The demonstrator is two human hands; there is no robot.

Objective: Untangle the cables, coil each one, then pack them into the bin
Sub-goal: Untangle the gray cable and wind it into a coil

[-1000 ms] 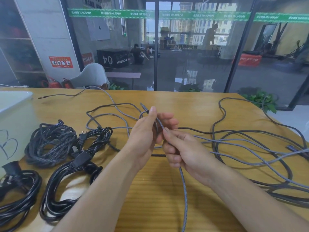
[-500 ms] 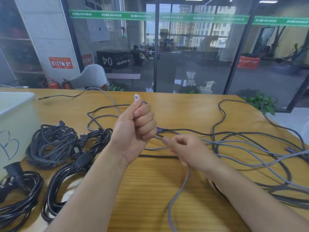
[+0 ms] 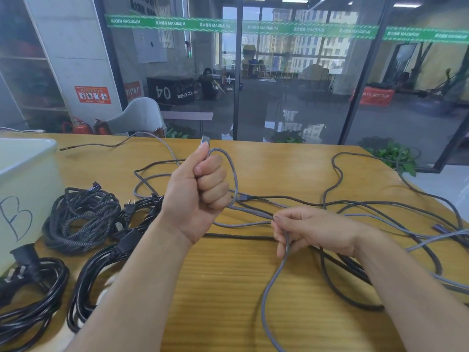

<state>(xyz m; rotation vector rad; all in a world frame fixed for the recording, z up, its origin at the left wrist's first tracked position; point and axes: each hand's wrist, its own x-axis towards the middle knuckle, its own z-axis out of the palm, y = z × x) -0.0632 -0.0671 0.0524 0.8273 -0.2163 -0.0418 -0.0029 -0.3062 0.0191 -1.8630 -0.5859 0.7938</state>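
Left hand raised in a fist, gripping the grey braided cable with its plug end poking out on top. Right hand lower, pinching the same cable above the wooden table. White plastic bin at far left.

At frame centre a grey braided cable shows a fine woven fleck. The table is honey-yellow wood with straight grain. At left lie a black-and-grey herringbone coil and glossy black power cords. The bin at the left edge is white, marked with a dark handwritten B. A green banner strip with pale lettering crosses the top.
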